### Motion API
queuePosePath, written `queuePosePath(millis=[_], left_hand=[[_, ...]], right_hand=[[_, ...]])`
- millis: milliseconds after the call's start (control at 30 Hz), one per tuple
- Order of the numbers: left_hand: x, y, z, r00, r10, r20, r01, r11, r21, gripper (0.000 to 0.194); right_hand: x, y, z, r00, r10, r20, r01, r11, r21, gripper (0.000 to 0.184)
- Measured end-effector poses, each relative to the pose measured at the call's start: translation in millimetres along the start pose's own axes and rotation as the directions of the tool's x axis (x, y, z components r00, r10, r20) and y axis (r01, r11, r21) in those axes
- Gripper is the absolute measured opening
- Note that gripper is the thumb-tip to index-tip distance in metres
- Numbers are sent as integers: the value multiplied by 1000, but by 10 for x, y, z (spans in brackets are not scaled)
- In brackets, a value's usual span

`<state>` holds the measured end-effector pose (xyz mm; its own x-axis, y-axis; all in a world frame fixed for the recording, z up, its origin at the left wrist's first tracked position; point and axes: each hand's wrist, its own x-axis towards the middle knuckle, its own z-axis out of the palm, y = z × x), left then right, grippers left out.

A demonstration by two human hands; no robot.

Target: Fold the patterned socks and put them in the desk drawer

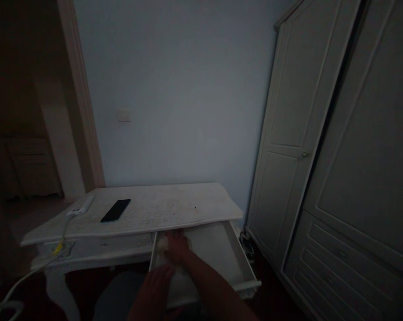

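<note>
A white desk (174,207) stands against the wall with its right drawer (228,258) pulled out. My right hand (178,248) reaches into the drawer's left part, fingers curled over a small white thing (162,244), perhaps a cloth or paper; the dim light hides what it is. My left hand (154,285) lies flat with fingers stretched out on the drawer's near left edge and holds nothing.
A black phone (116,210) and a white power strip (83,204) lie on the desk's left part, and a cable (27,274) hangs off the left end. A tall wardrobe (338,178) stands close on the right. A doorway (27,133) opens at the left.
</note>
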<state>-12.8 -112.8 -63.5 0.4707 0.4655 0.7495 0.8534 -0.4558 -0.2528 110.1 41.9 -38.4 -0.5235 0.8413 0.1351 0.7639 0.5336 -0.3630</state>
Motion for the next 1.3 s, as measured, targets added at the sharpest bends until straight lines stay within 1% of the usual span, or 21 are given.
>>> queuePosePath(millis=[33,100,167,200,233,267,300,333,367,433,500,567,600,700,800,900,967,1067,1167,1233,1300], left_hand=[[33,2,-25,1000,-2,-7,2,1000,9,84],[74,6,-55,1000,1,-22,-1,1000,30,86],[81,5,-59,1000,5,-30,-4,999,48,85],[75,3,-54,1000,8,-28,-7,999,52,86],[65,0,-47,1000,12,-25,-10,998,55,85],[52,-4,-38,1000,15,-26,-13,998,59,85],[36,-8,-28,999,19,-26,-17,998,64,85],[20,-12,-17,999,24,-25,-22,997,69,84],[4,-16,-6,999,25,-25,-23,997,73,84],[-26,-25,16,999,25,-25,-23,997,80,85],[-48,-33,34,1000,21,-23,-19,996,82,85],[-57,-37,44,1000,22,-21,-20,997,79,83],[-58,-36,44,1000,20,-20,-19,997,73,83],[-49,-22,26,1000,-12,-5,12,999,45,83],[-32,2,-4,999,-45,28,45,999,17,84],[-9,21,-29,998,-53,34,53,999,-8,84],[2,26,-35,998,-58,40,59,998,-19,85],[-3,20,-17,996,-55,63,57,998,-24,86],[-29,6,14,997,-37,62,37,999,-9,87],[-38,0,21,999,-18,49,18,1000,1,87],[-31,-1,6,999,-9,44,10,1000,-3,86]], right_hand=[[-24,-20,4,999,-39,30,39,999,1,80],[-114,48,-60,988,-114,107,115,993,-1,82],[-243,241,-205,956,-224,188,228,974,2,82],[-314,368,-297,945,-252,209,258,966,-4,81],[-383,507,-395,946,-250,208,259,966,-21,81],[-449,648,-495,959,-215,185,227,973,-47,81],[-507,785,-590,979,-147,139,159,984,-78,80],[-557,911,-678,995,-58,83,66,992,-108,77],[-598,1022,-754,999,34,30,-29,990,-135,72],[-665,1184,-865,976,209,-59,-216,959,-181,59],[-722,1258,-920,927,353,-127,-373,904,-211,51],[-781,1261,-936,887,433,-162,-460,858,-229,48],[-813,1245,-939,876,452,-166,-481,844,-237,48],[-920,1191,-966,875,470,-113,-483,838,-255,42],[-1068,1187,-1050,907,422,23,-403,880,-251,42],[-1251,1207,-1136,932,308,192,-265,939,-220,60],[-1347,1187,-1147,929,209,307,-165,973,-162,66],[-1348,1047,-1056,891,27,454,-31,1000,0,56],[-1141,765,-868,829,-107,548,68,994,91,49],[-946,524,-721,792,-167,587,114,985,128,43],[-771,282,-574,784,-235,575,127,967,222,39]])
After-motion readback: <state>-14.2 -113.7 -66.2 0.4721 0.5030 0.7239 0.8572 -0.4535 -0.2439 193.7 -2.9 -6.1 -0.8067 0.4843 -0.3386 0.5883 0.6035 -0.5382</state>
